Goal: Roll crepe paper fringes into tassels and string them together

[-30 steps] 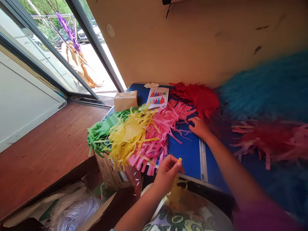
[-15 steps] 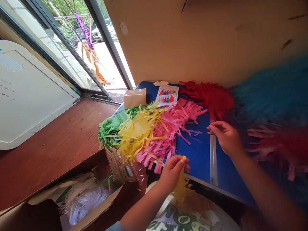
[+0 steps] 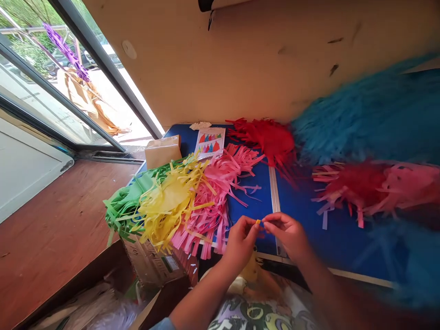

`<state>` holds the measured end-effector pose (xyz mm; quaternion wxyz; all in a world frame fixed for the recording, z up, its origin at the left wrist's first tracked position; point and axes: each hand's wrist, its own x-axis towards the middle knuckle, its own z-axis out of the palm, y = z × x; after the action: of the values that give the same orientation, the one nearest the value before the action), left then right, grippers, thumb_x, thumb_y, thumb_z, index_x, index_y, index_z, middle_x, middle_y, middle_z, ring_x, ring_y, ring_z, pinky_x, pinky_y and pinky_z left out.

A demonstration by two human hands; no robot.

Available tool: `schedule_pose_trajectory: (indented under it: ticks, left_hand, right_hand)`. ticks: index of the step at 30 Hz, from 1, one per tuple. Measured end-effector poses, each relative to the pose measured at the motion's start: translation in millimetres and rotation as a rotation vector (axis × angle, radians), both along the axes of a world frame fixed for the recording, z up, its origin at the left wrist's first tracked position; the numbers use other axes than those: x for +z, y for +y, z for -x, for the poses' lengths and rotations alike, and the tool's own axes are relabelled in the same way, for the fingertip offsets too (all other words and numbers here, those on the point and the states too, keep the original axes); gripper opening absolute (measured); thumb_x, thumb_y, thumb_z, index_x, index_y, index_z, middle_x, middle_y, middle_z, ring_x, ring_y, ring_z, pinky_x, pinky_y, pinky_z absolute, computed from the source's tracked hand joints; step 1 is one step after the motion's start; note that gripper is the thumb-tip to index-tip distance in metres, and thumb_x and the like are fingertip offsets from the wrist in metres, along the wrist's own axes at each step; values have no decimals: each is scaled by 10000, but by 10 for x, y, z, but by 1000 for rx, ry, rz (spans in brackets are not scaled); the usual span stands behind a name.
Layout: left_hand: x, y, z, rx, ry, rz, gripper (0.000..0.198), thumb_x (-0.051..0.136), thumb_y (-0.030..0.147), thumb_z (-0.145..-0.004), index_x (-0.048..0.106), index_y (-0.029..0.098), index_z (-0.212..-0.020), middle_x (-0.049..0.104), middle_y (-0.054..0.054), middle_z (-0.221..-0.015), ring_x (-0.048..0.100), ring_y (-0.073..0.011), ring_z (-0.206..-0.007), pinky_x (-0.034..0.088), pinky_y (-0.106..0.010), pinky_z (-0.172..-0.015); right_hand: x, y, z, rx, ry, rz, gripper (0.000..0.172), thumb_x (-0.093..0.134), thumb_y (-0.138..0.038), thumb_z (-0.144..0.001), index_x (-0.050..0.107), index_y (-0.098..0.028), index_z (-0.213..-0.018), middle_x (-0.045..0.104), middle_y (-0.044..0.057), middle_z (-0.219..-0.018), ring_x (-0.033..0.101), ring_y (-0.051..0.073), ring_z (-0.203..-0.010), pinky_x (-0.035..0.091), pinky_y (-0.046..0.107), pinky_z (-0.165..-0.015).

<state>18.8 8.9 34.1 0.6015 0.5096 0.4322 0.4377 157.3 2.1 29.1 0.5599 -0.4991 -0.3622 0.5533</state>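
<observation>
My left hand (image 3: 240, 243) is closed in a pinch, with the small yellow top of a tissue-paper tassel (image 3: 258, 222) poking out between thumb and finger. Below that hand its yellow paper hangs in front of my lap, partly hidden. Right beside the yellow tip, my right hand (image 3: 288, 234) has thumb and fingertips pressed together; anything between them is too small to make out. Past my hands, heaps of pink fringed tissue paper (image 3: 220, 183), yellow fringed tissue paper (image 3: 172, 192) and green fringed tissue paper (image 3: 137, 190) lie side by side on the blue table (image 3: 245, 211).
Red fringe (image 3: 275, 140) and a large blue fringed heap (image 3: 364, 123) lie along the wall. Red-pink fringe (image 3: 381, 183) is to the right. A tan box (image 3: 163, 152) and a picture card (image 3: 211, 142) sit at the back. An open carton (image 3: 154, 266) stands lower left.
My right hand has come in from the right to meet my left hand at the yellow tip. The view has swung to the right.
</observation>
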Motion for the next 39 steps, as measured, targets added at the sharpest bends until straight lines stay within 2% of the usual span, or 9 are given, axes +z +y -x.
schedule_pose_trajectory:
  ticks: [3,6,13,17,22,26,30,35,39]
  left_hand:
    - [-29,-9,-8,-26,28,-19,308,563,469,-776,537,163,-777,622,-22,-729,619,-147,-668,465,-256,-631]
    - [-20,-30,-19,-62,54,-43,261,540,422,-799,542,161,-781,635,-27,-735,613,-141,-672,460,-249,-639]
    - [36,-51,9,-140,283,-146,181,500,322,-817,568,166,-756,634,-11,-676,565,-122,-619,403,-221,-577]
    - [32,-32,27,-189,307,-149,166,493,298,-813,577,163,-765,638,-13,-677,565,-124,-615,400,-221,-572]
    - [30,-42,-2,-151,315,-148,148,499,276,-800,581,162,-754,641,-14,-664,552,-115,-584,388,-211,-545]
    - [-1,-73,-37,-127,295,-121,154,518,296,-794,574,164,-738,651,-18,-666,573,-121,-601,411,-213,-561]
    - [-21,-83,-52,-117,304,-99,160,560,321,-774,579,164,-755,648,-16,-673,571,-122,-607,416,-216,-565]
    - [57,-66,-10,-212,338,-109,206,563,336,-779,607,159,-875,671,-32,-774,589,-131,-674,423,-214,-594]
    - [109,-68,40,-255,478,-165,236,492,339,-828,647,162,-821,682,-31,-754,573,-131,-636,390,-221,-567]
  right_hand:
    - [-33,-46,-59,25,-217,-135,210,700,-387,-683,683,-194,-764,627,40,-812,570,119,-704,476,221,-673]
    - [-34,-66,-103,61,-360,-264,187,622,-382,-760,691,-211,-796,622,42,-853,574,122,-706,490,232,-661]
    - [8,-79,-153,67,-469,-248,185,627,-379,-753,668,-199,-765,624,27,-739,583,119,-651,493,209,-619]
    - [6,-74,-204,135,-482,-314,151,634,-353,-751,689,-213,-762,632,37,-777,592,125,-703,495,198,-621]
    - [-19,-65,-232,164,-462,-385,96,639,-285,-750,706,-252,-810,632,35,-804,592,123,-755,503,195,-657]
    - [-43,-94,-231,135,-443,-345,83,655,-290,-729,702,-229,-760,628,44,-779,593,134,-740,509,212,-655]
    - [-67,-128,-212,133,-353,-254,150,670,-344,-710,683,-196,-723,619,54,-769,590,147,-722,509,232,-641]
    - [-65,-159,-215,77,-284,-165,225,675,-400,-699,661,-179,-742,610,49,-775,573,136,-678,499,234,-624]
    - [-13,-172,-232,55,-279,-117,235,690,-401,-677,667,-181,-758,607,43,-774,564,124,-647,494,229,-608]
